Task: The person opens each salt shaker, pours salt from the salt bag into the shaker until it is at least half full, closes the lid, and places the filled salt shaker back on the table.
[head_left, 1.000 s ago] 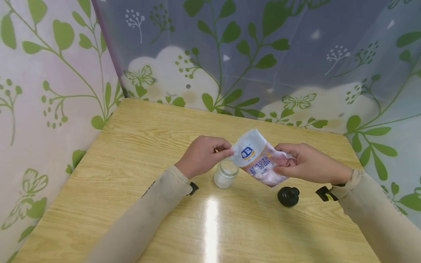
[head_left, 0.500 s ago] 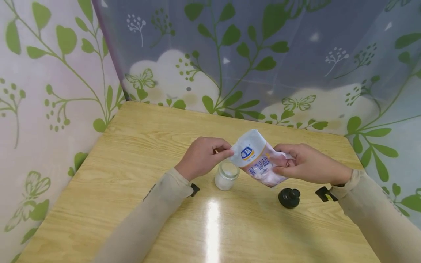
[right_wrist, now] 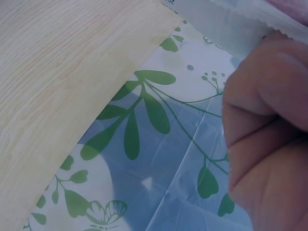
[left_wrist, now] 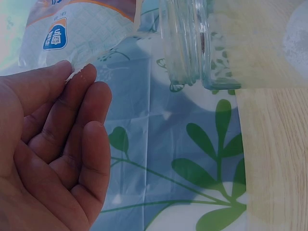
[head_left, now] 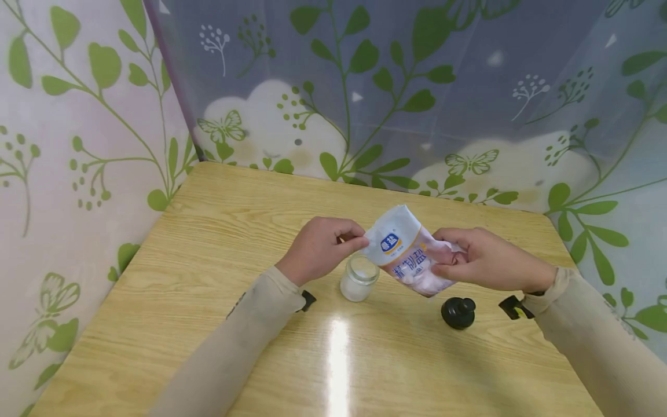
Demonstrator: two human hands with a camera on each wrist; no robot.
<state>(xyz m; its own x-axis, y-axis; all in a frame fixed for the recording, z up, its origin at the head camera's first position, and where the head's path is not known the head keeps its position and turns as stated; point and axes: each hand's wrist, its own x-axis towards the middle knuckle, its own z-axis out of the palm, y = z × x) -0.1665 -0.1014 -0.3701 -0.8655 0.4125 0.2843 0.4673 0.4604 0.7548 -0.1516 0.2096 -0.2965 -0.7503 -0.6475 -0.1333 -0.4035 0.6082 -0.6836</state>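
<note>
Nearest, a black knobbed lid point(head_left: 458, 313) is sitting toward the right edge of the table point(head_left: 234, 226), presumably set aside from the glass jar point(head_left: 359, 279). The jar is standing open, well in from both side edges, with white contents showing inside. Beyond, toward the far edge, the 2 hands are holding a printed bag point(head_left: 403, 252) tilted: the left hand point(head_left: 320, 246) is pinching 1 corner near the jar's mouth, the right hand point(head_left: 484, 259) is gripping the opposite end, probably steadying its limp film. The bag's contents are not showing.
</note>
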